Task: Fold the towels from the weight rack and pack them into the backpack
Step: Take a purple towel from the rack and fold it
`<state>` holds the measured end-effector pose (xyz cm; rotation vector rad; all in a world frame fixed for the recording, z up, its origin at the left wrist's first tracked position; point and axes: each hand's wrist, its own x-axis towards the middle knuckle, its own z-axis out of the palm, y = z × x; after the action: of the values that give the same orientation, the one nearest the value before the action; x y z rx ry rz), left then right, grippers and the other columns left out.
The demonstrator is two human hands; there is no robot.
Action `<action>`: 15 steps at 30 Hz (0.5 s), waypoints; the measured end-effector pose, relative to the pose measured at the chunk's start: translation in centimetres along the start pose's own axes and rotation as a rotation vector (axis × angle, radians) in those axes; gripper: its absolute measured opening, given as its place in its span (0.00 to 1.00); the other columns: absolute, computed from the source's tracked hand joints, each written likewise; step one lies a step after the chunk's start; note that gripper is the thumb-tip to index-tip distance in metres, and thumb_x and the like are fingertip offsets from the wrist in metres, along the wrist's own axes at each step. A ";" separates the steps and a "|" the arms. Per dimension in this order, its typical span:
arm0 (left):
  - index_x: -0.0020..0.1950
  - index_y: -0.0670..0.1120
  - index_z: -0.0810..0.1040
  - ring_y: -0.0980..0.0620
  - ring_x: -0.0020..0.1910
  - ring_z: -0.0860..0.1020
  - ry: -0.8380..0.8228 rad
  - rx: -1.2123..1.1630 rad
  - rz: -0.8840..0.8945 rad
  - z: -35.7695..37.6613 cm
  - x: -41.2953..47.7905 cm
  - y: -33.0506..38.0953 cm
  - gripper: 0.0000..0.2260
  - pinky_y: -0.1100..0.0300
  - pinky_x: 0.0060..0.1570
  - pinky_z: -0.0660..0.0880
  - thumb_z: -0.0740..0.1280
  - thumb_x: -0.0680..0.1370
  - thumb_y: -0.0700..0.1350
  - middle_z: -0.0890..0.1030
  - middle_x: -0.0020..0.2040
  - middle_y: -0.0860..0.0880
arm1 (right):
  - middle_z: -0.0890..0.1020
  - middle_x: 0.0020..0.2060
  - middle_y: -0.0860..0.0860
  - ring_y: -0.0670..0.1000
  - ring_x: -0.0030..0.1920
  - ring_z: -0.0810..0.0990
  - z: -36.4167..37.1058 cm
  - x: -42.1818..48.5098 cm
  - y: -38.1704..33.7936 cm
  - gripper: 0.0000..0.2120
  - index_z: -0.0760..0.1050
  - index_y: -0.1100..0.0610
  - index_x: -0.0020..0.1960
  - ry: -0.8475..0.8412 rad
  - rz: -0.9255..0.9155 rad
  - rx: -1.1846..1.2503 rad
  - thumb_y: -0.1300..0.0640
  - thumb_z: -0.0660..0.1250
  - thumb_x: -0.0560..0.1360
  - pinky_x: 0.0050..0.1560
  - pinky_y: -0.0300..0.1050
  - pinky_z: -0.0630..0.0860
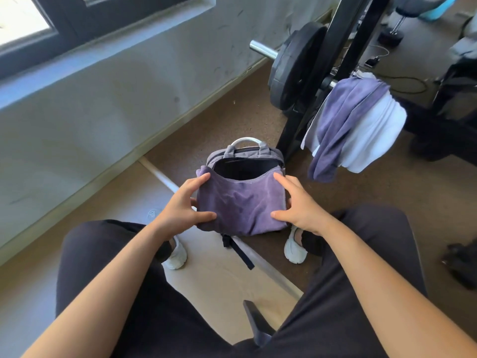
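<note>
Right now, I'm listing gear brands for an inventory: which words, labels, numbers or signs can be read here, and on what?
Nothing is legible.
Round mark on the floor mat: too blurred to read.
Weight plate, backpack, folded towel: no lettering visible.

the folded purple towel [241,205] is soft, velvety cloth with a matt nap. the backpack [268,152] is greyish woven fabric, its handle [245,139] smooth and white. the barbell end [263,49] is polished, glossy metal; the weight plate [296,71] is matt black. the rack [364,34] looks like black painted metal. the floor [227,125] is brown, speckled and rough.
</note>
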<state>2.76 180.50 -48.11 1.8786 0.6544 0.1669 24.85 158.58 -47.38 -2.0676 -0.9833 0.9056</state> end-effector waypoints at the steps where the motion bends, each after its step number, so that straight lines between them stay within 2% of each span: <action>1: 0.80 0.52 0.66 0.54 0.67 0.75 -0.016 0.015 0.032 0.3 0.1 -0.2 0.43 0.67 0.57 0.76 0.81 0.69 0.37 0.69 0.73 0.52 | 0.57 0.76 0.45 0.48 0.77 0.59 0.3 -0.1 -0.3 0.47 0.53 0.52 0.82 -0.020 -0.013 0.009 0.62 0.76 0.71 0.77 0.55 0.62; 3: 0.81 0.52 0.65 0.57 0.70 0.72 -0.050 0.042 0.075 1.2 0.0 -0.1 0.44 0.64 0.61 0.76 0.81 0.69 0.40 0.69 0.74 0.52 | 0.59 0.75 0.42 0.48 0.76 0.62 1.0 -0.5 -1.2 0.47 0.54 0.51 0.82 -0.065 -0.036 0.042 0.61 0.76 0.70 0.75 0.56 0.65; 6: 0.81 0.54 0.64 0.57 0.73 0.70 -0.098 0.048 0.106 2.8 -0.3 0.5 0.44 0.53 0.67 0.75 0.79 0.68 0.47 0.68 0.74 0.54 | 0.60 0.74 0.40 0.46 0.75 0.64 2.6 -0.8 -2.1 0.48 0.54 0.49 0.82 -0.103 -0.073 0.072 0.60 0.77 0.70 0.74 0.55 0.68; 10: 0.82 0.53 0.61 0.56 0.74 0.69 -0.163 -0.002 0.124 4.5 -0.6 1.7 0.44 0.51 0.68 0.75 0.79 0.71 0.45 0.67 0.75 0.54 | 0.58 0.76 0.41 0.45 0.77 0.62 4.2 -1.0 -3.3 0.49 0.52 0.49 0.82 -0.123 -0.106 0.088 0.56 0.77 0.69 0.74 0.55 0.68; 12: 0.83 0.54 0.58 0.52 0.72 0.73 -0.186 -0.072 0.081 5.1 -0.8 2.2 0.43 0.49 0.64 0.78 0.77 0.73 0.40 0.66 0.76 0.56 | 0.57 0.76 0.41 0.46 0.78 0.61 4.7 -1.0 -3.6 0.50 0.51 0.49 0.82 -0.136 -0.105 0.091 0.53 0.75 0.68 0.74 0.56 0.68; 15: 0.81 0.58 0.55 0.49 0.53 0.84 -0.192 -0.332 -0.045 5.1 -1.0 3.1 0.38 0.49 0.47 0.84 0.67 0.79 0.32 0.69 0.71 0.58 | 0.57 0.78 0.43 0.46 0.78 0.60 5.1 -1.0 -4.0 0.49 0.51 0.50 0.82 -0.150 -0.082 0.119 0.49 0.71 0.67 0.77 0.54 0.63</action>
<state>5.14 175.02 -47.22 1.5372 0.5026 0.0598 18.85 161.09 -46.72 -1.8679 -1.0579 1.0616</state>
